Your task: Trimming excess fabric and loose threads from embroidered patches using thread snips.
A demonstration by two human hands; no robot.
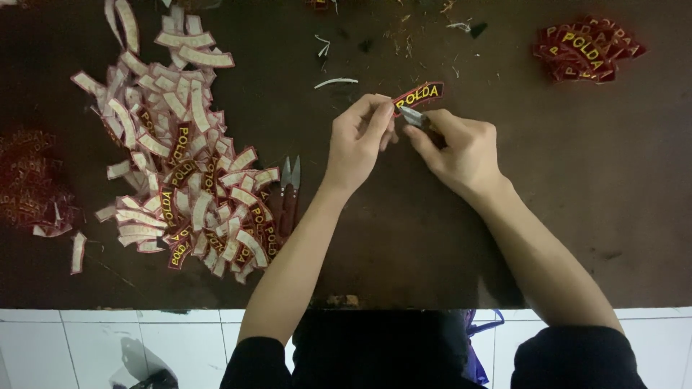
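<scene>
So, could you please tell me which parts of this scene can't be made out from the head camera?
- Tool in the right hand: only a metal tip shows; the fingers hide the rest.
- Patch: its left end sits behind the left hand.
- Left pile: lower patches are buried under upper ones.
- Dark red heap: cut off by the left edge, dim.
- Scraps near the top edge: too small to identify.

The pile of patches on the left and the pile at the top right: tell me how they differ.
The left pile is large, spread wide, with most patches lying pale back up. The top-right pile is small, compact, with red and yellow fronts showing. Both lie on the dark table, apart from the hands.
</scene>
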